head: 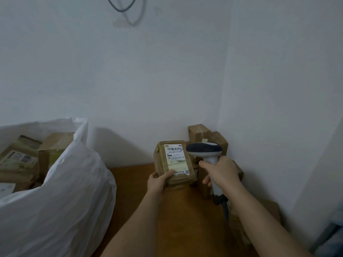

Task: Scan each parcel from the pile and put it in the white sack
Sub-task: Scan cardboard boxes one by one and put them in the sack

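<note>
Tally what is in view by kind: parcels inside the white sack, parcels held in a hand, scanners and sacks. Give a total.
Parcels visible inside the white sack: 3 (more may lie hidden)
Parcel held in the left hand: 1
Scanner held in the right hand: 1
White sack: 1
Total: 6

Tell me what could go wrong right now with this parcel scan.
The left hand grips the brown taped parcel only at its near corner, so it might tip or slip. The thumb lies on the white shipping label edge, near the small square code. The grey handheld scanner in the right hand points beside the label, so it might misread.
</note>
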